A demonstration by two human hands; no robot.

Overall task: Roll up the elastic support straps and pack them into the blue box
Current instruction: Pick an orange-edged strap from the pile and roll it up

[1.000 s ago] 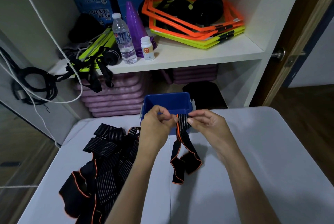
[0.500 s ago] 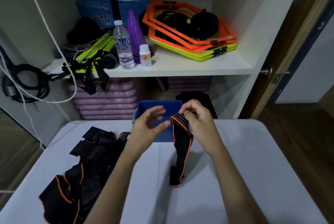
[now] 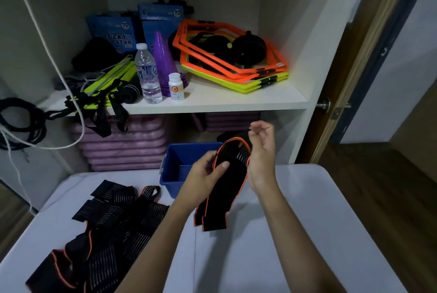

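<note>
Because the black elastic support strap with orange edging (image 3: 233, 169) is held bent over above the open blue plastic box (image 3: 179, 167) at the far edge of the white surface (image 3: 307, 221), the roll will likely come tight only if the bent top end is tucked inward and wound evenly, edges aligned. The left hand (image 3: 205, 174) pinches the strap, thumb on its face. The right hand (image 3: 261, 150) supports the strap's top bend with loosely curled fingers. More straps, a black pile (image 3: 101, 233), lie at left.
</note>
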